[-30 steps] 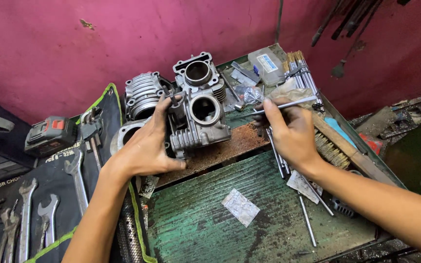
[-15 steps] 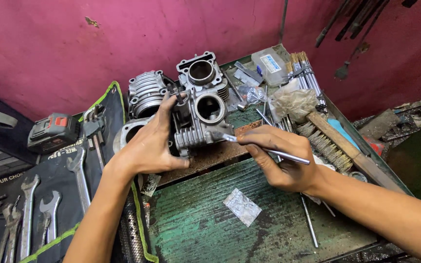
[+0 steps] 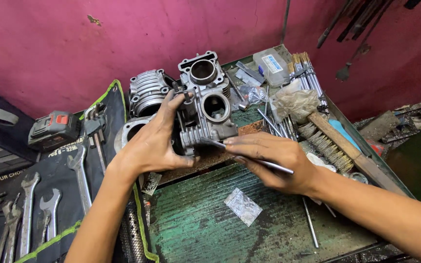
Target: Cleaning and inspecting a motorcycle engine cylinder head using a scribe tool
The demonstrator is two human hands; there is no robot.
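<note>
Clear plastic packet [image 3: 242, 206] on green tray [image 3: 196, 229], below right hand [image 3: 274, 158].

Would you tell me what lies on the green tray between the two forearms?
In the head view, only a small clear plastic bag lies on the worn green tray between them.

Both forearms run bare from the lower frame edge, no sleeves, gloves, watch or rings, with dark grease smudges on the left hand [image 3: 154, 143] and right hand [image 3: 274, 160].
</note>
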